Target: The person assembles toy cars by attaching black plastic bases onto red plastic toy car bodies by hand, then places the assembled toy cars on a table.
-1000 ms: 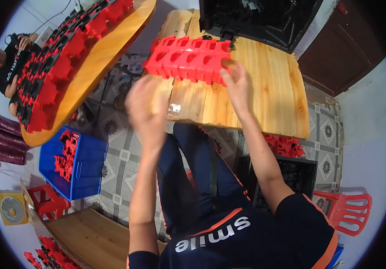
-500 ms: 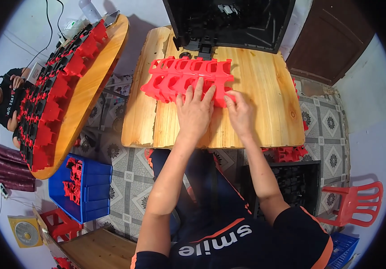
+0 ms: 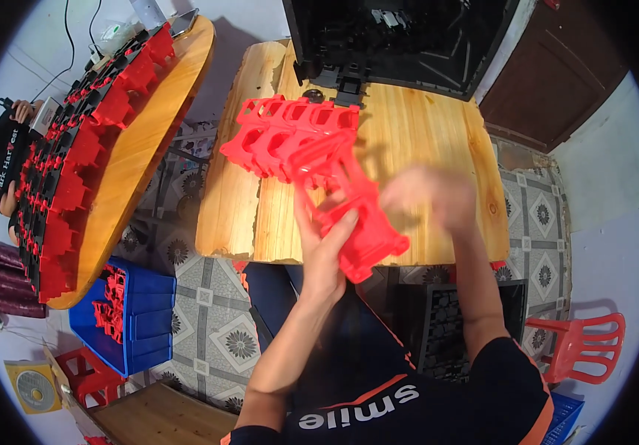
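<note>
Our left hand (image 3: 328,248), earlier flat on the red plastic stack (image 3: 286,137), now lifts one red piece (image 3: 349,208); right hand (image 3: 431,196) raised off table

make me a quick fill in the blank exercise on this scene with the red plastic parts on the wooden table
1. The left hand lifts a red plastic frame piece above the ____ table.
2. More red plastic pieces in a stack lie on the table, near a ____ open case.
3. On the floor to the person's left stands a ____ plastic crate.

Missing words: wooden; black; blue
</note>
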`<state>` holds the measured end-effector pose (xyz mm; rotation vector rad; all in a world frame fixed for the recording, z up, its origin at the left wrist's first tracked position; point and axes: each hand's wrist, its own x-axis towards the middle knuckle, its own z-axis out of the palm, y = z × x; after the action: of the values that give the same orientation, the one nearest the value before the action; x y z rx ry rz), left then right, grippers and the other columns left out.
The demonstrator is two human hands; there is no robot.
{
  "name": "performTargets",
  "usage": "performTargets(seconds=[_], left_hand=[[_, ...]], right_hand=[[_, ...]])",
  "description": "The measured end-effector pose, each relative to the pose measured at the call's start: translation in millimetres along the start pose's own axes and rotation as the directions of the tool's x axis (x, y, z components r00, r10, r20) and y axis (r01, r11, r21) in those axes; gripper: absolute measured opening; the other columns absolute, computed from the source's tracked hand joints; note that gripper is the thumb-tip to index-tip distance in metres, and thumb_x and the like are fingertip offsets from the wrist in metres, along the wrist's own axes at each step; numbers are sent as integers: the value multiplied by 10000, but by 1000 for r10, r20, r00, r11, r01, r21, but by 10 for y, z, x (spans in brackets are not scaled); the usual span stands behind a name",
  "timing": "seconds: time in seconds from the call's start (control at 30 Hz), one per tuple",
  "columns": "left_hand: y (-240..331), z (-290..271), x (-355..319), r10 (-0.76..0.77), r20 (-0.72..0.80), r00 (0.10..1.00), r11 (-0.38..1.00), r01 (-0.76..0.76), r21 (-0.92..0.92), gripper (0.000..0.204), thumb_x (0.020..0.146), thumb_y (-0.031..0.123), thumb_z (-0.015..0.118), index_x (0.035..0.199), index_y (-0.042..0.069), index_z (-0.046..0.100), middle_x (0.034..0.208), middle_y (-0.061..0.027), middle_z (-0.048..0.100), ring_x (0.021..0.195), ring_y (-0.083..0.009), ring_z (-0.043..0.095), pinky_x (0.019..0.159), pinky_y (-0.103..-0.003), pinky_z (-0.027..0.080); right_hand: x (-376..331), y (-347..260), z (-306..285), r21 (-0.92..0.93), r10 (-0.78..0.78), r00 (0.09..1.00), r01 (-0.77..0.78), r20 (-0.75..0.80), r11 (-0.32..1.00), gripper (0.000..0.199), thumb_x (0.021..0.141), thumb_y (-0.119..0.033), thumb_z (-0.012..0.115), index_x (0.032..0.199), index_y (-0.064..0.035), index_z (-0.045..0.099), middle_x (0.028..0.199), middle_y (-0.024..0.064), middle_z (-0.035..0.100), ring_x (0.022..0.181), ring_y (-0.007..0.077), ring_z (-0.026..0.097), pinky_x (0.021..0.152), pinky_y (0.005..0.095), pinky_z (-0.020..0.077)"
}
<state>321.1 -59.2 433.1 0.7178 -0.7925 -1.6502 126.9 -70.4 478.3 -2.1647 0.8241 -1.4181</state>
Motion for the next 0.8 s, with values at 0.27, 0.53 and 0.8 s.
performTargets(seconds=[0.27, 0.53, 0.8], left_hand=[[-72, -782, -512, -139, 221, 965, 934, 201, -295, 1051, 768, 675, 651, 1463, -32, 302, 1225, -115, 587, 1055, -197, 612, 914, -358, 516], [124, -675, -558, -15, -139, 990, 987, -8, -162, 705, 969, 519, 493, 1479, 70, 306, 1341, -115, 524, 1201, -256, 552, 1022, -430, 456], [12, -738, -613, -20, -33, 999, 963, 10, -270, 792, 977, 274, 576, 1547, 211, 30, 1518, -109, 292, 1379, -267, 356, 1105, -472, 358]], right_hand=[[1057, 2768, -463, -774, 150, 972, -233, -179, 589, 359, 865, -57, 634, 1222, -94, 629, 1278, 94, 563, 1172, 312, 525, 972, 372, 465], [366, 2280, -603, -638, 403, 878, -469, -260, 610, 317, 787, -24, 717, 1101, -58, 685, 1075, 139, 579, 1034, 311, 575, 907, 367, 474], [-460, 1354, -643, -610, 438, 868, -481, -234, 630, 258, 837, -65, 685, 1092, -32, 684, 918, 127, 574, 906, 300, 584, 835, 370, 463]])
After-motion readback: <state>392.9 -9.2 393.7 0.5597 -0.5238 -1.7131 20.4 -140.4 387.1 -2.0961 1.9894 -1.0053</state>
